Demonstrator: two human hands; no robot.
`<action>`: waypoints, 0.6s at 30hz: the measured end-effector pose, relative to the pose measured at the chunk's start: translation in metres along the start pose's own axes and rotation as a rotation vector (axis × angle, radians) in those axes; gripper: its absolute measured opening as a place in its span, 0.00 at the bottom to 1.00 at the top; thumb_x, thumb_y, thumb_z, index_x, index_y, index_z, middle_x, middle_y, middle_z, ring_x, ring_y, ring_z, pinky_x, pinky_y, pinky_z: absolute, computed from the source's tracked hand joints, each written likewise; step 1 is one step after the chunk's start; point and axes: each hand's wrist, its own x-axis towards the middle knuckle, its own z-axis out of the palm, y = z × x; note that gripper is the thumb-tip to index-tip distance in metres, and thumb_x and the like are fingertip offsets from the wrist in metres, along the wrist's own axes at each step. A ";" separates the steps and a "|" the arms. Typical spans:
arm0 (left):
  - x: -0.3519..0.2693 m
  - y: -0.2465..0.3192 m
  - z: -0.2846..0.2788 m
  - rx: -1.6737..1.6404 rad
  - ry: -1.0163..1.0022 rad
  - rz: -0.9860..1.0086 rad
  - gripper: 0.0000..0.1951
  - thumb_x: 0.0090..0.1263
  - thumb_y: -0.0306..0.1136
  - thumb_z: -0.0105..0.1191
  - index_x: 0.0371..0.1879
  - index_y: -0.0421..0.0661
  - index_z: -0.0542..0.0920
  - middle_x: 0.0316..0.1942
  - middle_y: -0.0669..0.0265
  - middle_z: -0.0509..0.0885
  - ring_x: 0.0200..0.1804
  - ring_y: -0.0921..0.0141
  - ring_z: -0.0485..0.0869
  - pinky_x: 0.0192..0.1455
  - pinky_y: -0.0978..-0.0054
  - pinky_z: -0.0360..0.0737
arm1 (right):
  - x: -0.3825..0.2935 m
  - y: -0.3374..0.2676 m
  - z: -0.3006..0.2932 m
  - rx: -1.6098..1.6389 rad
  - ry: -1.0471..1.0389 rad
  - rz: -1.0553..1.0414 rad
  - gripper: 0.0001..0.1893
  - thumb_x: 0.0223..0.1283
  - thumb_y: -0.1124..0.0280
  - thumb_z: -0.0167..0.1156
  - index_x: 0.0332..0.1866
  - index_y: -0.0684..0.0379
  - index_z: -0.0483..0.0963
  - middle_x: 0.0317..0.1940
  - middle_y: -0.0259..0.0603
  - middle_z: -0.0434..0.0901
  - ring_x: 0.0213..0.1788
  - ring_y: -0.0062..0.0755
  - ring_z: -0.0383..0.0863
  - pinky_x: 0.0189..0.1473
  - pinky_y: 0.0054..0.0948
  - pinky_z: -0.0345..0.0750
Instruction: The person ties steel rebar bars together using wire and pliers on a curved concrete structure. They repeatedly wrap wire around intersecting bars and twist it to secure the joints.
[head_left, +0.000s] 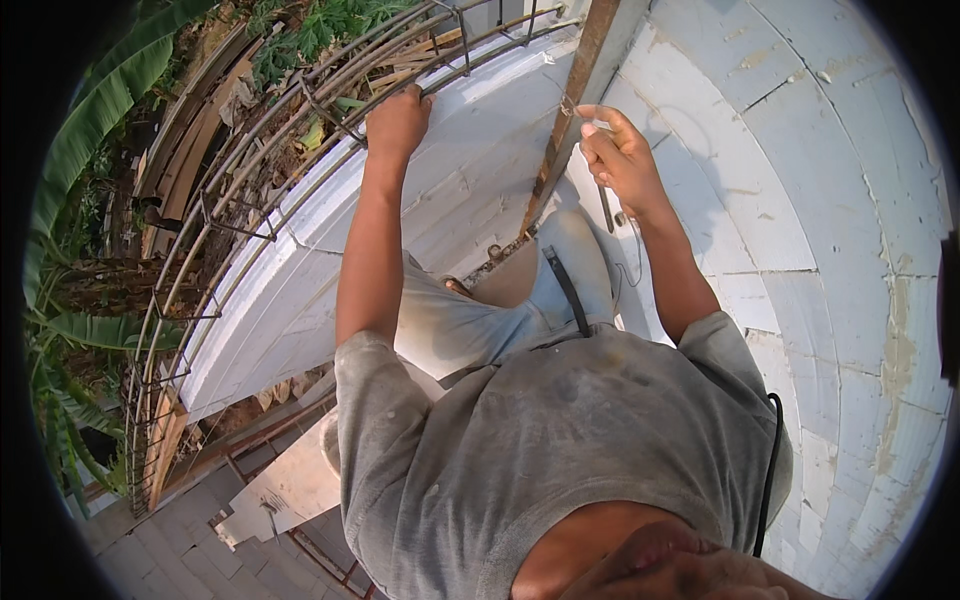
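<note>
My left hand (399, 120) is closed over a steel bar of the rebar cage (311, 95), which runs along the top of a low white block wall (450, 176). Off to the right, my right hand (619, 161) pinches a thin wire (571, 107) between thumb and forefinger. That wire crosses in front of a brown upright post (559, 139). Below the right palm a dark metal tool (606, 210) shows in part; whether the hand holds it cannot be told. A loose loop of wire (630, 277) hangs beneath the right wrist.
A tall white block wall (772, 187) curves along my right side. Beyond the cage lie wooden planks (191, 161) and banana leaves (120, 97). At lower left, a pale board (289, 487) lies above a floor of grey blocks (187, 562). A black strap (568, 289) hangs at my waist.
</note>
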 end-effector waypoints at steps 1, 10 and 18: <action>-0.003 0.001 -0.002 -0.026 -0.013 -0.013 0.21 0.70 0.49 0.52 0.50 0.43 0.81 0.40 0.51 0.85 0.44 0.51 0.84 0.47 0.55 0.80 | 0.000 0.002 0.001 0.000 0.005 -0.015 0.17 0.71 0.68 0.53 0.62 0.60 0.69 0.25 0.29 0.69 0.21 0.10 0.59 0.22 0.14 0.58; -0.014 0.001 0.013 -0.010 0.230 0.013 0.16 0.71 0.46 0.52 0.43 0.46 0.81 0.35 0.58 0.85 0.38 0.55 0.85 0.38 0.56 0.80 | 0.016 0.022 0.016 -0.022 -0.058 -0.026 0.18 0.71 0.67 0.54 0.61 0.62 0.70 0.21 0.28 0.69 0.20 0.10 0.60 0.20 0.16 0.59; -0.024 0.043 -0.103 -0.274 0.347 0.172 0.14 0.70 0.42 0.58 0.38 0.43 0.86 0.32 0.57 0.86 0.35 0.59 0.85 0.39 0.68 0.81 | 0.038 0.038 0.021 -0.011 -0.162 -0.046 0.16 0.72 0.64 0.54 0.55 0.65 0.75 0.21 0.26 0.68 0.20 0.10 0.61 0.21 0.17 0.61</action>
